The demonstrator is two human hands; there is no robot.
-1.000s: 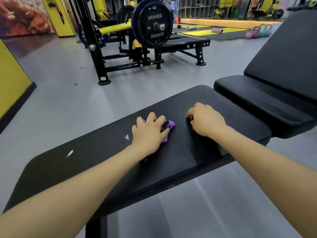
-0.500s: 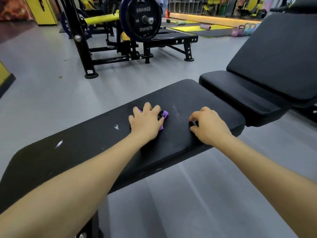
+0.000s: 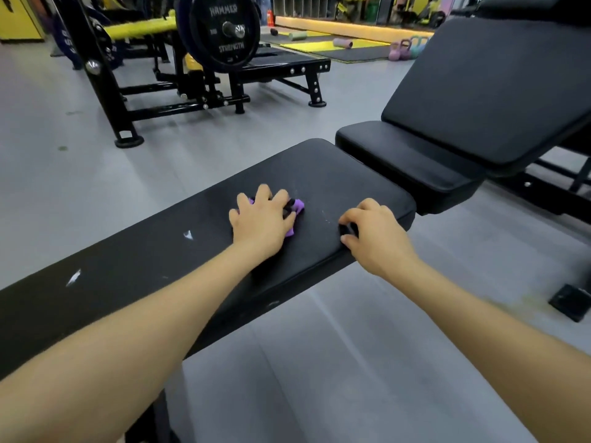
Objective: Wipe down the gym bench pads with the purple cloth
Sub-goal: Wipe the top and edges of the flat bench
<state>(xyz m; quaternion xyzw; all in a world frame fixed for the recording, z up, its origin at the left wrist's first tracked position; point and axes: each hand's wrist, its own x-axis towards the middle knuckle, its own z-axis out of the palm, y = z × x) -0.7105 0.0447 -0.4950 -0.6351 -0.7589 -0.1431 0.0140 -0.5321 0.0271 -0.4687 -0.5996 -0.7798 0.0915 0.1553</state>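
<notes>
A long flat black bench pad [image 3: 335, 167] runs from lower left to the centre, with white scuffs on it. My left hand [image 3: 260, 220] lies on top of it, fingers spread and curled over the bunched purple cloth [image 3: 298, 206], pressing it into the pad. Only small purple bits show past my fingers. My right hand [image 3: 372, 235] rests on the same pad near its near edge, to the right of the cloth, fingers curled under. Beyond the pad's end stands a second bench with a seat pad [image 3: 406, 155] and an inclined back pad [image 3: 486, 91].
A black rack with a Hammer Strength weight plate [image 3: 224, 30] stands on the grey floor at the back. Kettlebells [image 3: 404, 51] and yellow mats lie far right of it. A black bench foot [image 3: 571, 303] sits on the floor at the right.
My left hand has slid the cloth along the pad toward its far end, away from the white scuffs. My right hand has drawn back toward the pad's near edge.
</notes>
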